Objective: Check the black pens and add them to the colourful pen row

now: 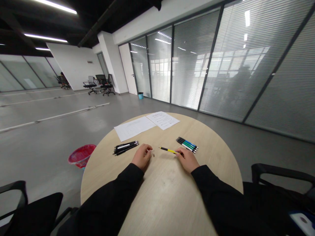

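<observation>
1. Frame: 12 o'clock = far edge of the round light-wood table (pixel 167 200), 6 = wearer. 2 bare hands rest on it, forearms in black sleeves.
2. Right hand (pixel 188 160), near 3 o'clock of centre: fingers together, clamped on the rear end of 1 yellow-and-black mechanical pencil (pixel 168 150). Pencil lies low, tip pointing at the other hand, likely held that way to pass or line up.
3. Left hand (pixel 142 156): fingertips together, with 1 small pale tip (pixel 151 150) showing. Too small to tell what it is, or if it's clamped.
4. 1 small speck (pixel 154 155) sits on the table just beside the left fingers.
5. 1 bundle of black pens (pixel 125 147) at 10 o'clock: about 3, count unclear. 1 bundle of blue, green and black pens (pixel 187 144) at 2 o'clock: about 4. Kept apart, apparently sorted.
6. 2 paper sheets (pixel 147 124) at 12 o'clock, side by side.
7. 1 red basket (pixel 81 155) on the floor, off the table at 9 o'clock.
</observation>
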{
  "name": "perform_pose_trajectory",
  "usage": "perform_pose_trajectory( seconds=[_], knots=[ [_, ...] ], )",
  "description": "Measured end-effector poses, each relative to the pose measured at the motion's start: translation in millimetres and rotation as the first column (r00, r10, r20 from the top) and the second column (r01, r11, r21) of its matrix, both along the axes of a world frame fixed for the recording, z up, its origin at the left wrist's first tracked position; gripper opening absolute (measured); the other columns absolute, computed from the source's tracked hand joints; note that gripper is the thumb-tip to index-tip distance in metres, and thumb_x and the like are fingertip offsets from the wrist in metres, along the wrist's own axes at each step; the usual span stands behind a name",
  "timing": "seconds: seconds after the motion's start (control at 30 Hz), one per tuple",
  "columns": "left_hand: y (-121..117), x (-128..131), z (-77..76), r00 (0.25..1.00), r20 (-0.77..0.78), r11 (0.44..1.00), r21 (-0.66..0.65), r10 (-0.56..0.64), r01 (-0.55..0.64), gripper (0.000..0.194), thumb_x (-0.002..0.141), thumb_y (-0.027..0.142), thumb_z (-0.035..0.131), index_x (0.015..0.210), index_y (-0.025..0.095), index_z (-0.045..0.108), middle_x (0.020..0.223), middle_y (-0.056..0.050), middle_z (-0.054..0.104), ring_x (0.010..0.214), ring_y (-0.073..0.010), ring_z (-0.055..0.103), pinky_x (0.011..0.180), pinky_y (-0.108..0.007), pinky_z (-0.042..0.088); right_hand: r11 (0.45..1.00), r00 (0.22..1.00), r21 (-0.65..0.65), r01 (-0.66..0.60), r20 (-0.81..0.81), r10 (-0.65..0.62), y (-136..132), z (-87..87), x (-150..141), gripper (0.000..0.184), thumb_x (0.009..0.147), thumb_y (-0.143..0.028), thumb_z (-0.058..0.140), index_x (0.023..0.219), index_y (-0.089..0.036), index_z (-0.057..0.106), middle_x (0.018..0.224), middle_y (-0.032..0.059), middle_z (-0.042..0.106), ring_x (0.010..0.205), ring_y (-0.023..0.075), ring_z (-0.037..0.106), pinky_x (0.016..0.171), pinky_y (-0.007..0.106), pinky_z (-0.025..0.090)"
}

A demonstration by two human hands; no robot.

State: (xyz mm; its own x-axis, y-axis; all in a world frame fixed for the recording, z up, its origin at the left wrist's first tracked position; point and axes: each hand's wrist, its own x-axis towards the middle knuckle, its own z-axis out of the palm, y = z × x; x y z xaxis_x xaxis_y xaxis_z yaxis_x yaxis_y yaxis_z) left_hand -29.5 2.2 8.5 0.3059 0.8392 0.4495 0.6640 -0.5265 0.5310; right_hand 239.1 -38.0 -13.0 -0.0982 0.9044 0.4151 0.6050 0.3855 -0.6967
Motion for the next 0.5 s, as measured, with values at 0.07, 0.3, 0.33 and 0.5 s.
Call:
perform_pose_trajectory(
  seconds=[0.07,0.3,0.33,0.5],
  knots=[
    [4.2,-4.1,-2.0,0.999,-0.017,0.999,0.002,0.051,-0.051,0.015,0.079,0.013,0.048,0.086,0.019,0.060,0.085,-0.004,0.060,0.076,-0.0183,0.055,0.073,-0.033,0.045,1.000,1.000,-0.001,0.003,0.000,-0.003,0.3,-0.7,0.2,0.018,0.085,-0.015,0.054,0.093,-0.020,0.069,0.087,0.0045,0.070,0.080,0.0194,0.061,0.073,0.030,0.045],
    [7.2,-9.3,-9.4,0.981,-0.169,0.995,-0.015,0.092,-0.095,0.018,0.083,0.023,0.053,0.091,0.021,0.068,0.088,-0.006,0.060,0.081,-0.0210,0.059,0.075,-0.034,0.046,1.000,1.000,-0.019,0.016,0.019,-0.016,-1.1,-1.3,0.1,0.017,0.085,-0.016,0.053,0.093,-0.019,0.068,0.087,0.0045,0.070,0.081,0.0194,0.062,0.073,0.030,0.044],
    [6.9,-9.5,-9.9,0.975,-0.197,0.995,0.002,0.098,-0.099,0.019,0.083,0.023,0.053,0.093,0.021,0.069,0.089,-0.006,0.061,0.082,-0.0215,0.060,0.076,-0.034,0.046,1.000,1.000,-0.022,0.018,0.023,-0.018,-1.1,-1.4,0.1,0.017,0.085,-0.016,0.053,0.093,-0.019,0.068,0.088,0.0047,0.070,0.081,0.0195,0.062,0.074,0.030,0.044],
    [6.7,-9.2,-7.9,0.934,-0.337,0.993,0.060,0.117,-0.103,0.019,0.086,0.026,0.054,0.094,0.021,0.071,0.091,-0.007,0.063,0.086,-0.0223,0.060,0.077,-0.033,0.044,0.999,0.999,-0.039,0.030,0.034,-0.028,0.1,-1.1,0.0,0.017,0.085,-0.015,0.054,0.092,-0.019,0.069,0.088,0.0047,0.070,0.082,0.0193,0.061,0.074,0.029,0.044]
  ],
)
